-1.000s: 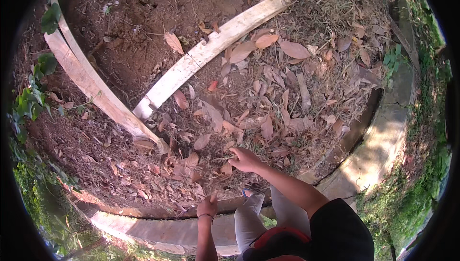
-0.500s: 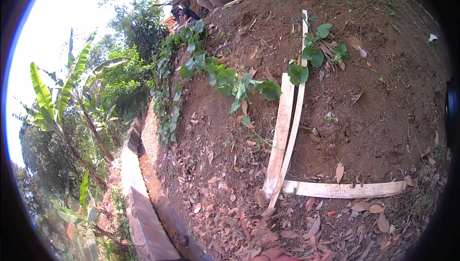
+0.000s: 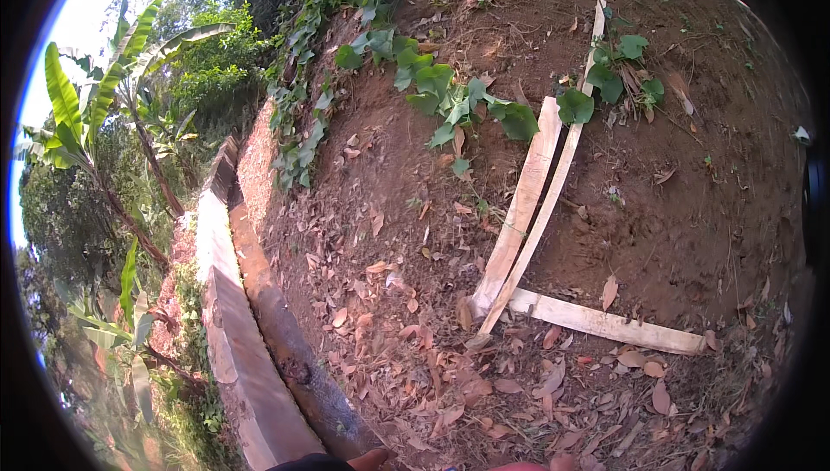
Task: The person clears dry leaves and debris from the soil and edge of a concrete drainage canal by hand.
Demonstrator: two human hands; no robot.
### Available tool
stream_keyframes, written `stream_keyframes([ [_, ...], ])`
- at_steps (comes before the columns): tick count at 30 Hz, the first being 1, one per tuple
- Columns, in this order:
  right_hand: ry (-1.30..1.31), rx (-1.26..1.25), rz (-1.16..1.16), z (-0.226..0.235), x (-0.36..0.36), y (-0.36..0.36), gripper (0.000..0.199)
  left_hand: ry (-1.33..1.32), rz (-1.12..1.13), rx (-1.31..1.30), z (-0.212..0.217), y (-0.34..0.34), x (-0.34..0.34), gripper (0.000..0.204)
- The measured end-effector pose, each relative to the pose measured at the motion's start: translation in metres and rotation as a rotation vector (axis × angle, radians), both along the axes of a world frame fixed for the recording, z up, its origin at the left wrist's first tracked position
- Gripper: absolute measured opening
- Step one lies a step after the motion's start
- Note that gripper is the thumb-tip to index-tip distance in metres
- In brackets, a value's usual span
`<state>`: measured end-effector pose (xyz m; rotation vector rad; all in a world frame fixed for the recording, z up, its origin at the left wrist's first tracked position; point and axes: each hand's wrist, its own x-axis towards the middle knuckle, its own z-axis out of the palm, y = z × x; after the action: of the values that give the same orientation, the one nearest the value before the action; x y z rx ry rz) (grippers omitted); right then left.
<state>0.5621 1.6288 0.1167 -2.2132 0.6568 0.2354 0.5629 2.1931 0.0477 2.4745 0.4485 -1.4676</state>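
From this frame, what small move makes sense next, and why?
Probably tilt the head back down toward the dry leaves. Only a sliver of one hand shows at the lower edge, too little to tell which, while the view takes in the wooden planks and low wall.

Outdoor plot, daylight, bright sky upper left. Reddish-brown bare soil (image 3: 692, 203) slopes upward, dry fallen leaves (image 3: 484, 376) thick across lower part. Low concrete curb (image 3: 233, 350) runs along left edge of plot. Green creeping vine (image 3: 432, 90) trails over soil near top. Banana plants (image 3: 95, 99) and dense trees beyond curb, left.
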Motion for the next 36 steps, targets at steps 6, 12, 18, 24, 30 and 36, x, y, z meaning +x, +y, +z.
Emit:
stream_keyframes([
  [6, 0.337, 0.166, -0.04, -0.025, -0.03, 0.009, 0.02, 0.037, 0.132, -0.069, -0.034, 0.012, -0.032, 0.053],
  [12, 0.427, 0.267, -0.099, -0.037, -0.057, 0.016, 0.017, 0.021, 0.053, -0.239, -0.077, -0.04, -0.014, 0.053],
  [18, 0.454, 0.367, -0.197, -0.066, -0.096, 0.02, 0.021, -0.102, -0.256, -0.281, -0.099, -0.058, 0.026, 0.052],
  [24, 0.31, 0.283, -0.334, -0.068, -0.133, -0.003, 0.02, -0.125, 0.498, -0.377, -0.07, -0.072, 0.041, 0.035],
  [30, 0.597, 0.174, -0.315, -0.078, -0.191, -0.071, 0.043, 0.184, 0.348, -0.096, -0.017, -0.154, -0.004, 0.034],
  [36, 0.544, 0.336, -0.513, -0.095, -0.273, -0.142, 0.045, 0.457, -0.01, 0.038, 0.011, -0.306, -0.039, 0.046],
])
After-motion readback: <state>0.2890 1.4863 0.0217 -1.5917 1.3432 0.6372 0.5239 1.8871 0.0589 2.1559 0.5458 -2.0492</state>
